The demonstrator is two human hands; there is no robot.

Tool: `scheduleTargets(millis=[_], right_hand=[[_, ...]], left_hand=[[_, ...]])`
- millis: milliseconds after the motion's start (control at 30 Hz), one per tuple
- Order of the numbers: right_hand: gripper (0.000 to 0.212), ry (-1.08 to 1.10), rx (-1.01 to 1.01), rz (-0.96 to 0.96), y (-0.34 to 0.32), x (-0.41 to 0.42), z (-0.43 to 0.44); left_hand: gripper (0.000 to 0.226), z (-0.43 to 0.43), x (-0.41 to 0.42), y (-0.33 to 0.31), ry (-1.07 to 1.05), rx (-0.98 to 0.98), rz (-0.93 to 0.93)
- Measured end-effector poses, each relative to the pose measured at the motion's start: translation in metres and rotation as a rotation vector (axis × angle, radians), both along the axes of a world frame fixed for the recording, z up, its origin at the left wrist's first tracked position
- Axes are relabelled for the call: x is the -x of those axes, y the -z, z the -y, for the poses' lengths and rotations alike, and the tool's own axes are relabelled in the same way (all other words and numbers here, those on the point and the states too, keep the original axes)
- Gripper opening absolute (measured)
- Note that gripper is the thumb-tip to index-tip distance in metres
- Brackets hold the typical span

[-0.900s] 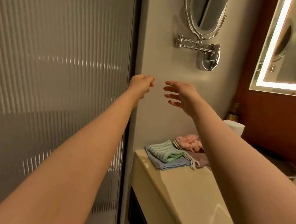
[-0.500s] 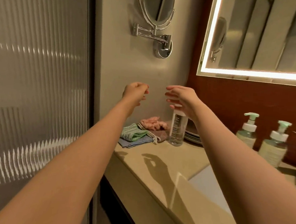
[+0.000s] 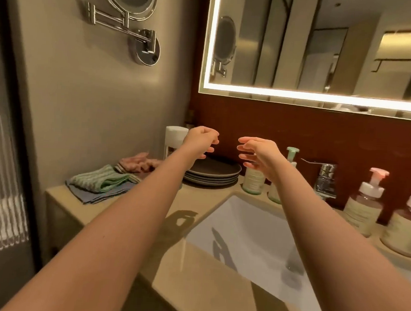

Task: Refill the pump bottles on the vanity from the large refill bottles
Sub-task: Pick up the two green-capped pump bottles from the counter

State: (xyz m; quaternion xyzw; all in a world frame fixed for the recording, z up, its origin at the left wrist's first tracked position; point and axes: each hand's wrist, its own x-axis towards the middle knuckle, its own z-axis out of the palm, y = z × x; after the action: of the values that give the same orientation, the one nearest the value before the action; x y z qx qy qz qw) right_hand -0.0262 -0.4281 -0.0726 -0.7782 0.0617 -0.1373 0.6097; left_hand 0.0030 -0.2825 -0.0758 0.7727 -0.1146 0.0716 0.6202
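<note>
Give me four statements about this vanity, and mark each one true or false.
1. The left hand and right hand hold nothing. True.
2. The pink-pump bottles stand left of the faucet. False: they stand to its right.
3. A stack of dark plates sits on the countertop. True.
4. The folded cloths lie in the sink. False: they lie on the countertop's left end.

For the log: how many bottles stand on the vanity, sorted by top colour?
Green-pump bottles: 2, the second partly behind the right hand
Pink-pump bottles: 2, one cut by the frame edge
White-capped bottle: 1
Total: 5
</note>
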Motion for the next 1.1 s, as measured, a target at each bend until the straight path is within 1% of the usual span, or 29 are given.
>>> scheduleTargets(millis=[67, 133, 267, 333, 400, 467, 533, 567, 667, 733, 867, 1100], right_hand=[[0.023, 0.059, 0.014, -0.022, 0.008, 0.0, 0.026], [0.021, 0.115, 0.086, -0.048, 0.018, -0.002, 0.049], [0.032, 0.201, 0.299, -0.121, 0.04, -0.016, 0.084], [0.039, 0.236, 0.339, -0.143, 0.05, -0.026, 0.096], [0.052, 0.295, 0.342, -0.178, 0.059, -0.038, 0.104], [0.067, 0.391, 0.396, -0.2, 0.069, -0.05, 0.112], [0.075, 0.469, 0.491, -0.18, 0.079, -0.058, 0.117], [0.079, 0.493, 0.508, -0.167, 0.085, -0.065, 0.121], [0.093, 0.531, 0.396, -0.157, 0.097, -0.08, 0.131], [0.099, 0.545, 0.334, -0.142, 0.102, -0.089, 0.136], [0.102, 0.548, 0.34, -0.112, 0.108, -0.103, 0.146], [0.105, 0.556, 0.256, -0.116, 0.119, -0.125, 0.158]], left_hand=[[0.019, 0.029, -0.006, 0.01, 0.057, -0.021, -0.007], [0.012, 0.051, -0.011, 0.019, 0.099, -0.049, -0.013], [0.009, 0.086, -0.032, 0.036, 0.143, -0.087, -0.042], [0.009, 0.1, -0.046, 0.044, 0.143, -0.101, -0.053], [0.014, 0.11, -0.059, 0.052, 0.144, -0.119, -0.06], [0.019, 0.123, -0.074, 0.061, 0.151, -0.132, -0.077], [0.03, 0.133, -0.083, 0.071, 0.152, -0.131, -0.096], [0.038, 0.14, -0.091, 0.077, 0.155, -0.136, -0.104], [0.057, 0.156, -0.112, 0.091, 0.135, -0.152, -0.1], [0.067, 0.164, -0.125, 0.095, 0.112, -0.158, -0.07], [0.082, 0.173, -0.145, 0.098, 0.086, -0.181, 0.007], [0.1, 0.181, -0.171, 0.114, 0.149, -0.164, -0.066]])
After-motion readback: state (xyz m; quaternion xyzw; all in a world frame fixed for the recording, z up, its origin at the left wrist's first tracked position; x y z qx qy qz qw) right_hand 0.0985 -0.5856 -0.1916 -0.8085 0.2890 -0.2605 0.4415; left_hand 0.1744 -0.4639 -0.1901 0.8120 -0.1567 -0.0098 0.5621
